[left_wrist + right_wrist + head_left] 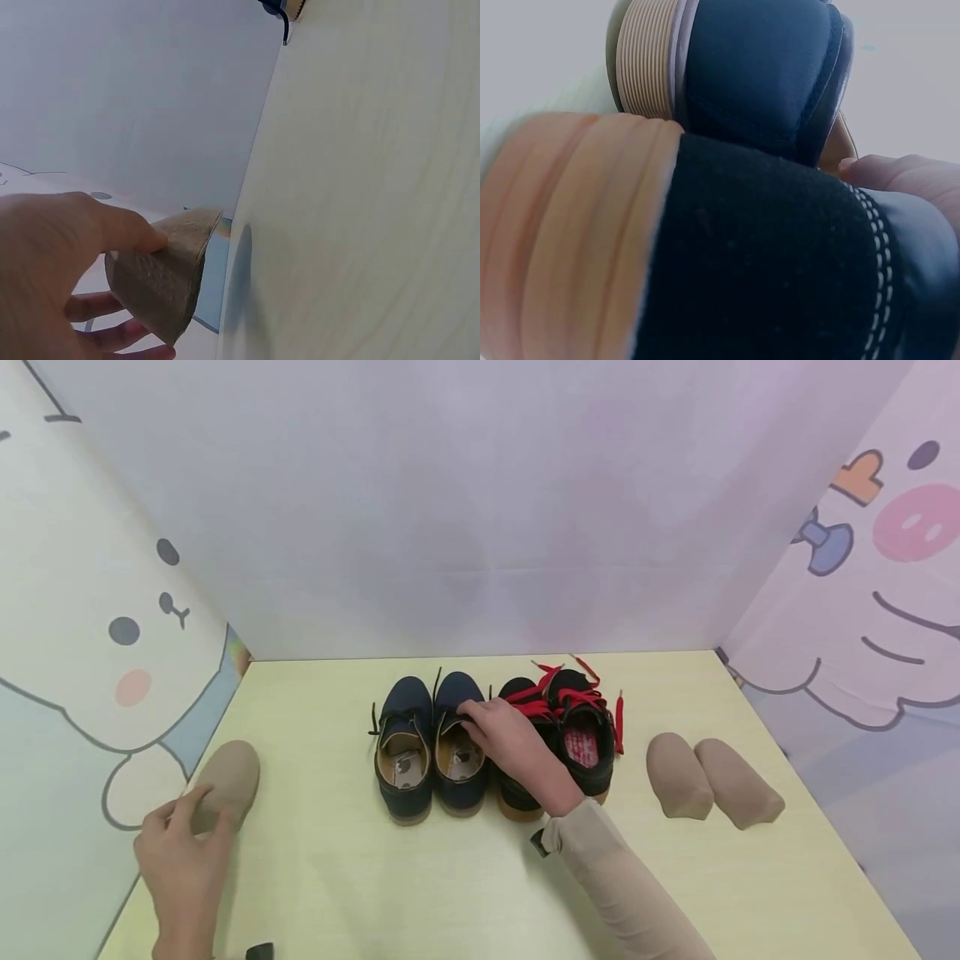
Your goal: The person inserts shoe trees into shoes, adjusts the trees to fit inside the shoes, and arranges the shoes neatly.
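At the left edge of the table my left hand (pixel 183 839) grips a beige, toe-shaped shoe insert (pixel 231 777). The left wrist view shows the thumb on one side of this insert (pixel 169 277) and the fingers underneath, with a shadow on the table beside it. My right hand (pixel 510 739) reaches over the black shoes to the right-hand navy shoe (pixel 459 785), pinching at its tongue and lace area. Its thumb shows at that shoe's opening in the right wrist view; the other fingertips are hidden there. The left-hand navy shoe (pixel 405 806) stands alongside.
Black shoes (pixel 600 768) with loose red laces (pixel 618 727) stand right of the navy pair, partly under my right forearm. Two more beige shoe inserts (pixel 678 777) lie side by side further right. Walls with cartoon prints border the pale table (pixel 337 893).
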`<state>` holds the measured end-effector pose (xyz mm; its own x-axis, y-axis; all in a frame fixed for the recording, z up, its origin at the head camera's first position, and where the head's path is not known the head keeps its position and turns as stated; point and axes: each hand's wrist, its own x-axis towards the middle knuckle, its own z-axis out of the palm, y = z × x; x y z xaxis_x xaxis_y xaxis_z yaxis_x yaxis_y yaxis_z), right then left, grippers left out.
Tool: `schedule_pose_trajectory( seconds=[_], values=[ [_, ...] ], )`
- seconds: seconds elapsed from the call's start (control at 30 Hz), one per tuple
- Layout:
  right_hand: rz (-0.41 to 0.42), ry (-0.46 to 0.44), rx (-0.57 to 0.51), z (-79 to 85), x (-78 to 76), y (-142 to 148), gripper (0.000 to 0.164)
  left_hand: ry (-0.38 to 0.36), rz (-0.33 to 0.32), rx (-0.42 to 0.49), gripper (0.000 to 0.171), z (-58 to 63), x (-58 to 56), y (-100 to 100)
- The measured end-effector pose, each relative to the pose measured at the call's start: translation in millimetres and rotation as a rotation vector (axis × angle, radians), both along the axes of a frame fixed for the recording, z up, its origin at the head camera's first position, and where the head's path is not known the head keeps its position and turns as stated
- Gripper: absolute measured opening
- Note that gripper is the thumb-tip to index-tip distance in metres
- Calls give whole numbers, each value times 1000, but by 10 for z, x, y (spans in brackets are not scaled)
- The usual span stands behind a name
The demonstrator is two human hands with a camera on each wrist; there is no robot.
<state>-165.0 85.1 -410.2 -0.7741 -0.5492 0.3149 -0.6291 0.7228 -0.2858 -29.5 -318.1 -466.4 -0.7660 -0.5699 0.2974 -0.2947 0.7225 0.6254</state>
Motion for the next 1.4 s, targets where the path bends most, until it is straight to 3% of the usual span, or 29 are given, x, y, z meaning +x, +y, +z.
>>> schedule_pose_trajectory(
  seconds=[0.33,0.43,0.63,0.8,1.2,1.4],
  values=[
    [9,4,8,1,8,6,19,103,-28,65,51,55,27,199],
    [15,-7,13,-3,8,2,18,147,-50,45,50,75,49,251],
    [33,-11,21,-2,1,-31,15,72,-46,75,53,127,95,352],
    [34,-13,2,-1,12,-47,16,124,-69,66,54,166,123,439],
    [18,12,-43,-45,8,-24,8,337,-282,-8,57,212,71,615],
    [31,27,-39,-42,-27,-12,4,370,-373,-26,58,250,30,728]
  ],
)
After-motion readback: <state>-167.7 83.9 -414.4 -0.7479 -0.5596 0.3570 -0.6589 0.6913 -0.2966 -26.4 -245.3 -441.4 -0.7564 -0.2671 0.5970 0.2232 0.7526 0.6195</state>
